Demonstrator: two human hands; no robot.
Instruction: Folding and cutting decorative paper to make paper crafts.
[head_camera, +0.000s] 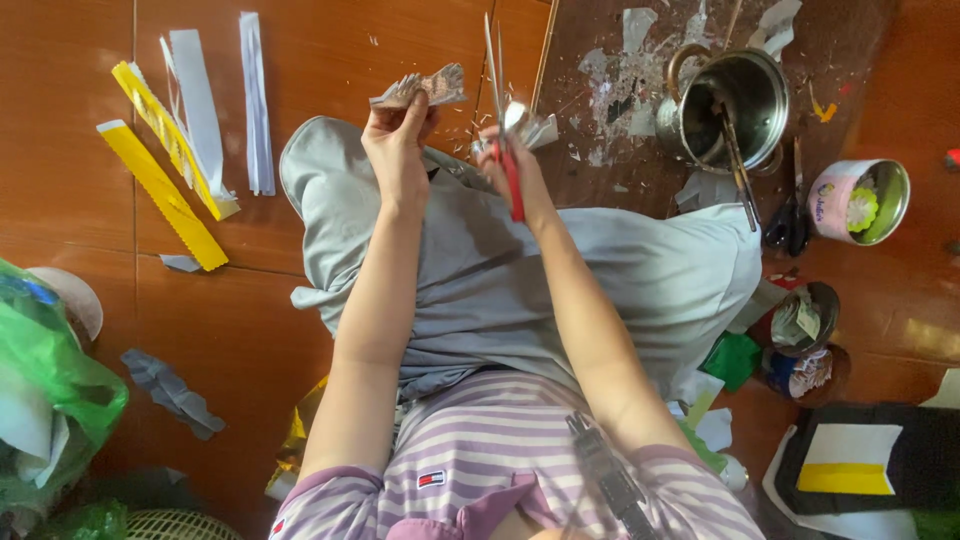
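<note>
My left hand (396, 140) pinches a small grey-silver piece of cut paper (425, 88) with a jagged edge, held up over my knee. My right hand (515, 150) grips red-handled scissors (500, 110) whose blades point away from me, and it also holds a small silver paper scrap (532, 126). The two hands are close together above my grey trousers (520, 270), the scissors just right of the cut piece.
Yellow (165, 195) and white paper strips (258, 105) lie on the red tiled floor at left. A metal pot with a brush (735, 105), black scissors (790, 220), a round tin (860, 200), small bowls (805, 320) sit at right. A green plastic bag (45, 390) is bottom left.
</note>
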